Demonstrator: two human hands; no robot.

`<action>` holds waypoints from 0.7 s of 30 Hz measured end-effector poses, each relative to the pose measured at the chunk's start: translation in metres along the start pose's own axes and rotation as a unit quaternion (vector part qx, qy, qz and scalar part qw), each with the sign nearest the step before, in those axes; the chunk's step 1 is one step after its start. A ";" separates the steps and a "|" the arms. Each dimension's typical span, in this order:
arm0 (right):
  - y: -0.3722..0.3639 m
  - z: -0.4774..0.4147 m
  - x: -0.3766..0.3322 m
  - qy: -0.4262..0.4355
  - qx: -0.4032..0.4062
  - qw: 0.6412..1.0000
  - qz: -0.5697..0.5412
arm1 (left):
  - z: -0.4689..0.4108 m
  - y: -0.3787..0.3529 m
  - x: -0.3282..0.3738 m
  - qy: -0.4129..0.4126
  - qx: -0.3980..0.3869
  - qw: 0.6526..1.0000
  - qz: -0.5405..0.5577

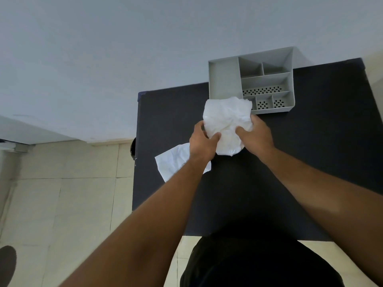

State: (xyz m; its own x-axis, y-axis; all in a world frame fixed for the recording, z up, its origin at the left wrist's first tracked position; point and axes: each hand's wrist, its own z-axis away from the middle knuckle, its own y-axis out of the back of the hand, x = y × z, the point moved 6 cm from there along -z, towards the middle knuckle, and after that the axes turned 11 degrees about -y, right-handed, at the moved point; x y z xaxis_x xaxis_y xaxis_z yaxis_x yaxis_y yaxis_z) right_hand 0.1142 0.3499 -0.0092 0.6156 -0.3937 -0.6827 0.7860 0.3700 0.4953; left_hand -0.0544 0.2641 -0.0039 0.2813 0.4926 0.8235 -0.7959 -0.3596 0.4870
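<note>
Two bare forearms [145, 220] are stretching away from the camera, and both hands are gripping a crumpled white sheet [227, 119] over a dark table [310, 162].

The left hand [202, 141] is curling its fingers and thumb round the sheet's left edge, while the right hand [256, 134] is clutching the right side, its thumb digging into the folds. The sheet is bunching up between the two hands towards the far half of the table; whether its lower end is touching the tabletop cannot be told. Its upper part is covering the near left corner of a grey compartment organiser [224, 79], which is standing at the table's far edge against a pale wall [103, 59]. A second white sheet [175, 162] is lying flat on the table under the left wrist, near the left edge. Pale floor tiles [72, 193] are showing beyond that edge.
</note>
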 end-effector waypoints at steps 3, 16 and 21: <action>-0.003 -0.003 -0.001 0.010 0.014 0.997 0.076 | -0.003 0.002 0.001 -0.008 0.003 1.000 -0.012; -0.012 0.001 0.001 0.020 0.060 0.991 0.116 | -0.002 -0.008 0.009 -0.049 0.002 0.995 -0.090; -0.006 0.005 0.002 0.023 0.085 0.990 0.106 | 0.003 -0.011 0.014 -0.068 0.001 0.991 -0.117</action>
State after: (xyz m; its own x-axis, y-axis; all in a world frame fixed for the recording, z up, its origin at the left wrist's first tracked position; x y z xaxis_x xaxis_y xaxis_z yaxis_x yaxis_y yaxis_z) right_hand 0.1105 0.3425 -0.0109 0.7675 -0.2821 -0.5757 0.6402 0.2913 0.7108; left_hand -0.0401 0.2722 0.0033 0.5278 0.4517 0.7193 -0.6991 -0.2500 0.6699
